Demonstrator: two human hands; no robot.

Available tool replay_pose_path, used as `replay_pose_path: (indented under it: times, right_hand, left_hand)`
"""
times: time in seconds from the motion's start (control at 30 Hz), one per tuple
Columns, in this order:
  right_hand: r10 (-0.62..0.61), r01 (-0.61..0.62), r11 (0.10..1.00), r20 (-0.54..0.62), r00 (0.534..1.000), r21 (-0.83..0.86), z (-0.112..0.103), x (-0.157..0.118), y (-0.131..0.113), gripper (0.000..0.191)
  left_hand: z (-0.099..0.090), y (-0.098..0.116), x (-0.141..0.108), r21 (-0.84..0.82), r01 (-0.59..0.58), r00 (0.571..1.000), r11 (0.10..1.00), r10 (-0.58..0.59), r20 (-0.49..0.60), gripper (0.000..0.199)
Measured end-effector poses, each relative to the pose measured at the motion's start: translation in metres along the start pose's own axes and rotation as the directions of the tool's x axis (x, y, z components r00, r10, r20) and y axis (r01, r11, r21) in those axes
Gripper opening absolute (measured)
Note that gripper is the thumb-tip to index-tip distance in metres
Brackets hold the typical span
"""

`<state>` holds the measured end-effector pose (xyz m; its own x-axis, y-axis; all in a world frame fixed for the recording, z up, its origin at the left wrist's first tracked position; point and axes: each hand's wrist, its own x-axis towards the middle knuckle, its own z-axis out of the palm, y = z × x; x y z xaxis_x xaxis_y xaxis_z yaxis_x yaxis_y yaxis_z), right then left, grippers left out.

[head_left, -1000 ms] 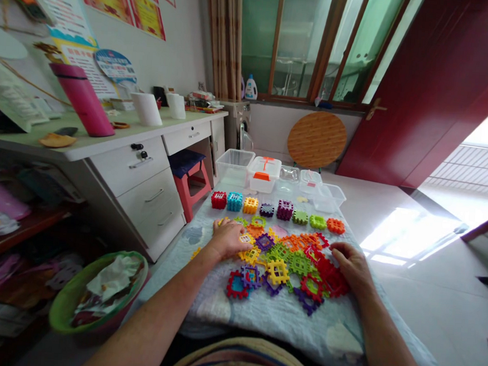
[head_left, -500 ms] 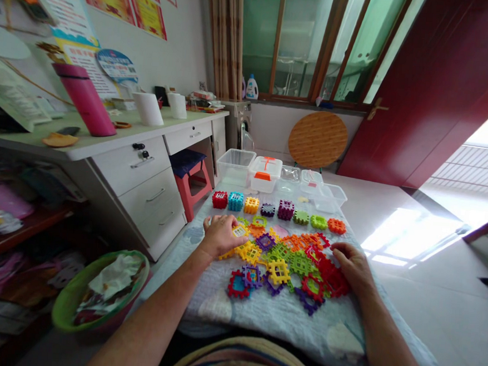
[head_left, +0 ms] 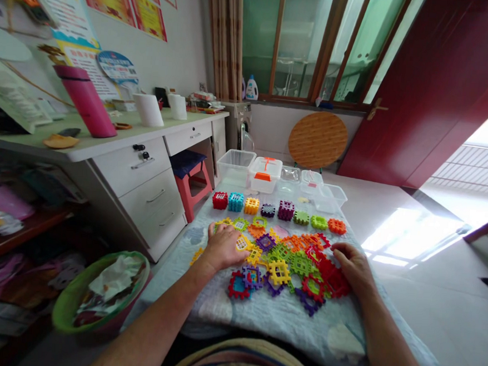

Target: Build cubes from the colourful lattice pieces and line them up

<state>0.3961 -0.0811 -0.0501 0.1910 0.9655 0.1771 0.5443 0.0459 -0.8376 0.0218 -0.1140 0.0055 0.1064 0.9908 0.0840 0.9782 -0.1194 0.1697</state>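
Yellow, green, red, orange and purple interlocking plastic tiles lie in a loose pile on a cloth-covered table (head_left: 214, 309). My left hand (head_left: 225, 247) is at the pile's left side, closed on a yellow windowed tile (head_left: 242, 242) that shows between thumb and forefinger. Its other fingertips are partly hidden. My right hand (head_left: 353, 264) rests against the red tiles (head_left: 334, 277) at the right edge, fingers loosely bent and apart. A single yellow tile (head_left: 197, 255) lies left of my left wrist. Nearer me are a purple tile (head_left: 252, 277) and a yellow tile (head_left: 279, 272).
Behind the pile stands a row of built cubes and stacks, including a red cube (head_left: 220, 200) and an orange stack (head_left: 337, 226). Farther back are clear plastic boxes, one a lidded box (head_left: 265, 174) with orange clips. A waste basket (head_left: 66, 304) stands on the floor at left.
My left hand has moved down toward me with the yellow windowed tile. Green and yellow tiles behind it now show, and a yellow tile appears left of my wrist. My right hand has stayed put.
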Motion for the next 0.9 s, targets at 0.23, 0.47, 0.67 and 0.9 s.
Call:
replay_pose_path:
  times: [0.23,0.47,0.67,0.9]
  right_hand:
    - [-0.005,0.005,1.0,0.006,1.0,0.004,0.0,-0.001,0.0,0.027]
    - [-0.013,0.013,1.0,0.009,1.0,0.016,0.0,-0.002,-0.003,0.029]
    - [-0.001,0.0,1.0,0.012,1.0,0.02,0.0,-0.002,-0.006,0.028]
    - [0.035,-0.002,0.985,-0.185,0.982,0.175,-0.012,-0.002,-0.014,0.029]
  left_hand:
    - [0.001,0.008,0.001,0.136,-0.022,0.996,0.991,0.033,-0.08,0.039]
    - [0.006,0.005,0.006,0.089,-0.085,0.977,0.992,0.1,-0.189,0.043]
    - [0.002,0.012,0.019,-0.042,-0.248,0.923,0.968,0.223,-0.313,0.046]
    - [0.021,0.016,0.034,-0.135,-0.368,0.919,0.92,0.338,-0.204,0.062]
